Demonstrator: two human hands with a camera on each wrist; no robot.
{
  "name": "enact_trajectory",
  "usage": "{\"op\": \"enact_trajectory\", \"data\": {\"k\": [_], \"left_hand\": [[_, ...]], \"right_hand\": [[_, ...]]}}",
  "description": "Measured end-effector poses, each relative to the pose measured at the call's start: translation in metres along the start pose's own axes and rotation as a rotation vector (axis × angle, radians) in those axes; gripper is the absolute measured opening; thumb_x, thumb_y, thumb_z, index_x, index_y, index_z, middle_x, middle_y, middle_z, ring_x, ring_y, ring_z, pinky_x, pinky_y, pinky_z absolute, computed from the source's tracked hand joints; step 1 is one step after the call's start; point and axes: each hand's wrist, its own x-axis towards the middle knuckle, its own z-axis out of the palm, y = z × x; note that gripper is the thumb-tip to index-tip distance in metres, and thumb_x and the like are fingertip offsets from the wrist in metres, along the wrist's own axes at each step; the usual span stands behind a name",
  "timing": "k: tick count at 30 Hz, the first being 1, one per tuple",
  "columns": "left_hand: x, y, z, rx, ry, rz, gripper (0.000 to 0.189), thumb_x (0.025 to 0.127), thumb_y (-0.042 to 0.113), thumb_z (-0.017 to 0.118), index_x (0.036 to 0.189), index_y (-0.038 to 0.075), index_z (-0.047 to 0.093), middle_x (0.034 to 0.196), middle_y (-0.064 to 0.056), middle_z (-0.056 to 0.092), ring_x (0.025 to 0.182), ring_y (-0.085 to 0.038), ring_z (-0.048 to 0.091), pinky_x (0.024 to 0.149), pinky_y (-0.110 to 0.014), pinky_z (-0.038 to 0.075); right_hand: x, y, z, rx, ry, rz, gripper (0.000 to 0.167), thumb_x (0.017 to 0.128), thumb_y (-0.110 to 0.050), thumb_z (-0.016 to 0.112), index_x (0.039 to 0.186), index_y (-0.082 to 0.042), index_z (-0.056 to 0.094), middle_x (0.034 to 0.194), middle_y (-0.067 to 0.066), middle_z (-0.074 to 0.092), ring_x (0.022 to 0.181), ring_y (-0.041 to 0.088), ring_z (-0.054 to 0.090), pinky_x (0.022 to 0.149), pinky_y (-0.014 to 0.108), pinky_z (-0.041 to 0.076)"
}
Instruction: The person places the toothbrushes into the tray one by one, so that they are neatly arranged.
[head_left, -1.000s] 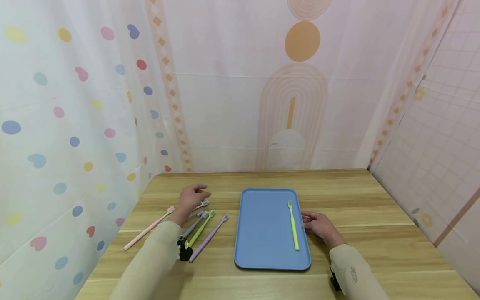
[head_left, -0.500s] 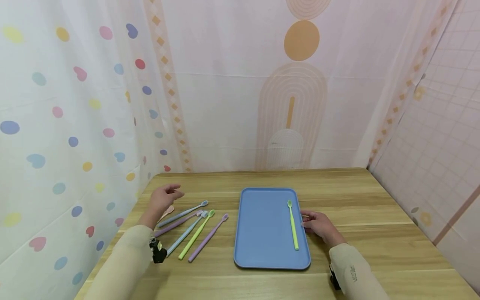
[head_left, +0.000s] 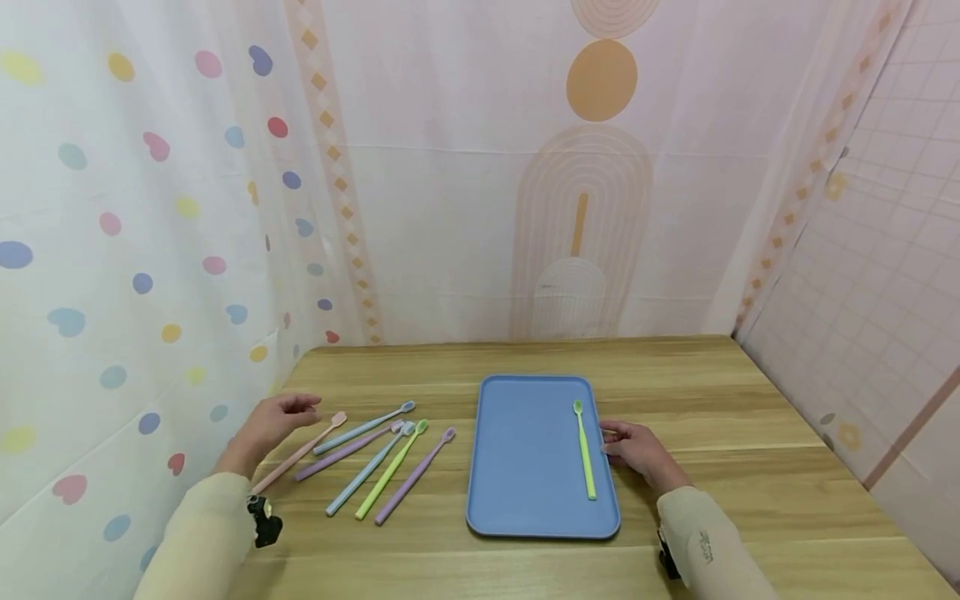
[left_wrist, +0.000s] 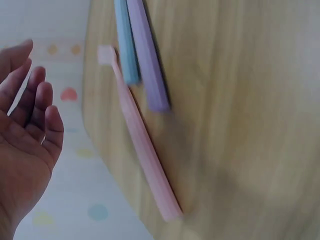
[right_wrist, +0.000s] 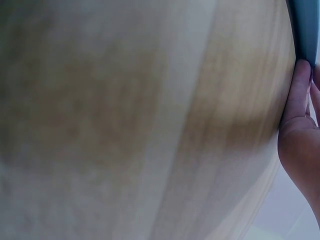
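My left hand [head_left: 272,423] hovers over the left of the table with loosely bent fingers and nothing in them. Nearest to it lies a pink toothbrush [head_left: 300,454], its handle end partly behind the wrist; the left wrist view shows this pink toothbrush [left_wrist: 145,150] apart from the hand. To its right are a blue toothbrush [head_left: 360,428], a purple one [head_left: 345,453], a light blue one [head_left: 365,475], a green one [head_left: 390,473] and another purple one [head_left: 415,479]. My right hand [head_left: 637,450] holds the right rim of the blue tray [head_left: 525,467]. A green toothbrush [head_left: 586,454] lies in that tray.
The wooden table [head_left: 712,392] runs back to a patterned curtain [head_left: 450,208]. A dotted curtain [head_left: 187,250] hangs along the left side, and a checked one [head_left: 885,250] along the right.
My left hand has moved left and slightly nearer, from above the toothbrush heads to beside the pink toothbrush, uncovering the others. The right hand stays at the tray's rim.
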Motion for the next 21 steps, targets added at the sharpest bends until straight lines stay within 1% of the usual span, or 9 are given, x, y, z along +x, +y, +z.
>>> {"op": "enact_trajectory", "data": {"k": [4, 6, 9, 11, 13, 16, 18, 21], "left_hand": [[-0.008, -0.017, -0.006, -0.016, -0.036, -0.033, 0.045, 0.097, 0.019, 0.065, 0.131, -0.010, 0.056, 0.113, -0.015, 0.065, 0.094, -0.010, 0.056, 0.086, -0.036, 0.048], [-0.012, -0.025, -0.008, -0.001, -0.039, -0.050, 0.047, 0.097, 0.020, 0.066, 0.131, -0.010, 0.056, 0.112, -0.014, 0.065, 0.094, -0.010, 0.056, 0.086, -0.037, 0.048], [-0.017, -0.036, -0.012, -0.010, -0.041, -0.090, 0.049, 0.096, 0.021, 0.067, 0.131, -0.011, 0.056, 0.110, -0.012, 0.065, 0.094, -0.011, 0.056, 0.085, -0.036, 0.048], [-0.020, -0.043, -0.013, -0.002, -0.041, -0.107, 0.048, 0.096, 0.020, 0.067, 0.130, -0.011, 0.056, 0.109, -0.012, 0.065, 0.094, -0.013, 0.056, 0.083, -0.035, 0.048], [-0.022, -0.050, -0.014, 0.008, -0.042, -0.125, 0.045, 0.097, 0.020, 0.065, 0.129, -0.010, 0.057, 0.112, -0.015, 0.065, 0.096, -0.014, 0.056, 0.084, -0.035, 0.047], [-0.025, -0.058, -0.014, 0.037, -0.040, -0.136, 0.042, 0.098, 0.019, 0.062, 0.129, -0.009, 0.058, 0.117, -0.019, 0.064, 0.097, -0.017, 0.057, 0.081, -0.035, 0.047], [-0.027, -0.063, -0.012, 0.018, -0.050, -0.140, 0.042, 0.099, 0.019, 0.061, 0.129, -0.010, 0.057, 0.120, -0.021, 0.064, 0.096, -0.018, 0.059, 0.078, -0.035, 0.048], [-0.029, -0.067, -0.010, -0.042, -0.061, -0.151, 0.043, 0.098, 0.018, 0.063, 0.128, -0.012, 0.057, 0.118, -0.021, 0.064, 0.090, -0.019, 0.061, 0.072, -0.034, 0.051]], "right_hand": [[0.000, 0.000, 0.000, -0.008, 0.004, 0.006, 0.048, 0.089, 0.010, 0.062, 0.136, 0.013, 0.051, 0.103, 0.016, 0.062, 0.090, 0.018, 0.059, 0.080, 0.035, 0.055], [0.000, 0.000, 0.000, -0.011, 0.004, 0.009, 0.048, 0.089, 0.010, 0.062, 0.136, 0.013, 0.051, 0.103, 0.016, 0.062, 0.090, 0.019, 0.059, 0.080, 0.035, 0.055], [0.001, 0.001, 0.000, -0.005, 0.010, 0.014, 0.048, 0.088, 0.010, 0.062, 0.135, 0.012, 0.051, 0.104, 0.016, 0.062, 0.091, 0.019, 0.060, 0.079, 0.035, 0.055], [0.001, 0.001, 0.000, -0.002, 0.006, 0.013, 0.048, 0.088, 0.010, 0.062, 0.135, 0.013, 0.051, 0.104, 0.017, 0.062, 0.091, 0.019, 0.060, 0.079, 0.034, 0.055], [0.001, 0.001, 0.000, 0.004, 0.009, 0.014, 0.048, 0.088, 0.011, 0.062, 0.135, 0.013, 0.051, 0.104, 0.016, 0.062, 0.090, 0.019, 0.060, 0.079, 0.034, 0.055], [0.001, 0.001, 0.000, 0.001, 0.004, 0.013, 0.048, 0.088, 0.011, 0.061, 0.135, 0.013, 0.051, 0.104, 0.017, 0.062, 0.091, 0.019, 0.059, 0.079, 0.034, 0.055], [0.002, 0.001, 0.000, 0.007, 0.011, 0.019, 0.048, 0.088, 0.011, 0.062, 0.135, 0.012, 0.052, 0.104, 0.016, 0.062, 0.091, 0.019, 0.059, 0.079, 0.034, 0.055], [0.001, 0.001, 0.000, 0.000, 0.006, 0.020, 0.049, 0.088, 0.010, 0.062, 0.135, 0.012, 0.051, 0.104, 0.016, 0.061, 0.091, 0.019, 0.059, 0.079, 0.034, 0.055]]}}
